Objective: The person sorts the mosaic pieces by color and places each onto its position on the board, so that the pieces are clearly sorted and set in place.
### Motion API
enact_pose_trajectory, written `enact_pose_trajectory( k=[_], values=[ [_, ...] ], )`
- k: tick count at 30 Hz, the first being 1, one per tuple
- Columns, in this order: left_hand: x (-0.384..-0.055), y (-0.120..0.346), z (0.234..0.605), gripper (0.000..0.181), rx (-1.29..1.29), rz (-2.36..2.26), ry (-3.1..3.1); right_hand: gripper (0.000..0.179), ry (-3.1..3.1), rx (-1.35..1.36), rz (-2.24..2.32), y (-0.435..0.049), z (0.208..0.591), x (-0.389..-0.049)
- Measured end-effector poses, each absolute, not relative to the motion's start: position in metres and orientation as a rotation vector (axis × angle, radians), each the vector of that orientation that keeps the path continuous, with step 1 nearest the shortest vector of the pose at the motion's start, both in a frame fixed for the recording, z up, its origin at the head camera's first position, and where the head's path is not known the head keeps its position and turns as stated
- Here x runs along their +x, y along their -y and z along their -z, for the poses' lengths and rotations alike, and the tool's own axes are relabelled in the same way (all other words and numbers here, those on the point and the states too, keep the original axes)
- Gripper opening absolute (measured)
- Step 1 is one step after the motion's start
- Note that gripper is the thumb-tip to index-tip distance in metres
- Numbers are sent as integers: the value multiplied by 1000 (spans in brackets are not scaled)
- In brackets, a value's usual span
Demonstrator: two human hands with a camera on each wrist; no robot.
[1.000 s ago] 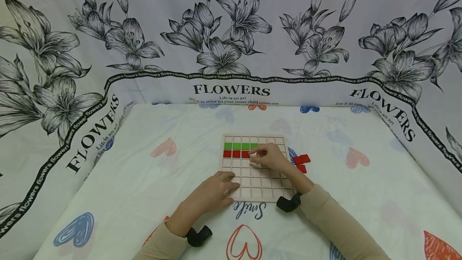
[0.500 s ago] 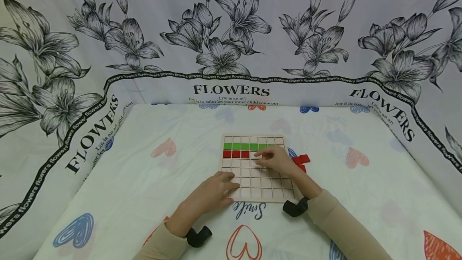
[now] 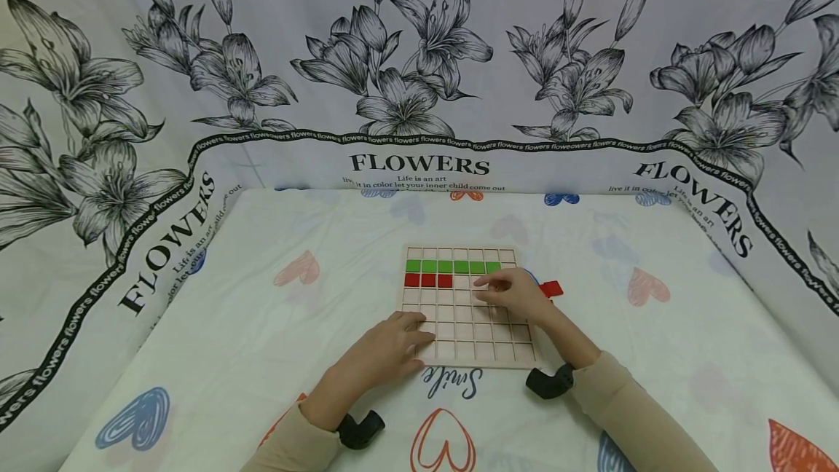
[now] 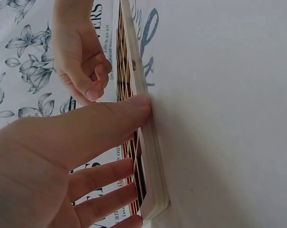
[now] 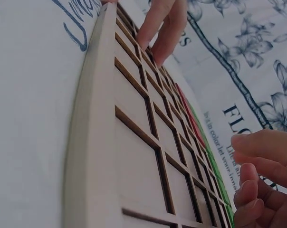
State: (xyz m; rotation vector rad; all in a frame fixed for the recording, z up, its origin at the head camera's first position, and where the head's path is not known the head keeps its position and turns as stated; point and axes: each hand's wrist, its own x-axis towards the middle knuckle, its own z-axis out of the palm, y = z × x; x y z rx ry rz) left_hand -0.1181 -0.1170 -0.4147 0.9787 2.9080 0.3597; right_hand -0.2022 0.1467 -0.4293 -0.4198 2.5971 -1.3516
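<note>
A wooden grid board point(image 3: 457, 350) lies on the cloth, with a row of several green tiles point(image 3: 446, 266) near its far side. Three red tiles point(image 3: 428, 280) sit side by side in the row nearer me. My left hand point(image 3: 387, 347) rests on the board's near left corner; in the left wrist view its thumb touches the frame and its fingers extend over the grid. Above the board's right part hovers my right hand point(image 3: 514, 292), fingers loosely bent, with nothing visible between them. Loose red tiles point(image 3: 553, 288) lie just right of the board, partly hidden behind that hand.
A white cloth with printed hearts point(image 3: 649, 292) covers the table. Behind and at the sides hangs a flower-printed curtain point(image 3: 419, 111). Black devices point(image 3: 362, 429) are worn at both wrists.
My right hand has moved right from beside the third red tile, uncovering more green tiles and hiding more of the loose red ones. My left hand has stayed in place.
</note>
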Motion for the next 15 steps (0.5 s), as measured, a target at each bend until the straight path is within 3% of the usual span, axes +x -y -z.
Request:
enact_pose_trajectory(
  k=[15],
  values=[
    [-119,117,417,37,987,-358,-2911,28,-2609,-336,1348,-161,426,-197]
  ],
)
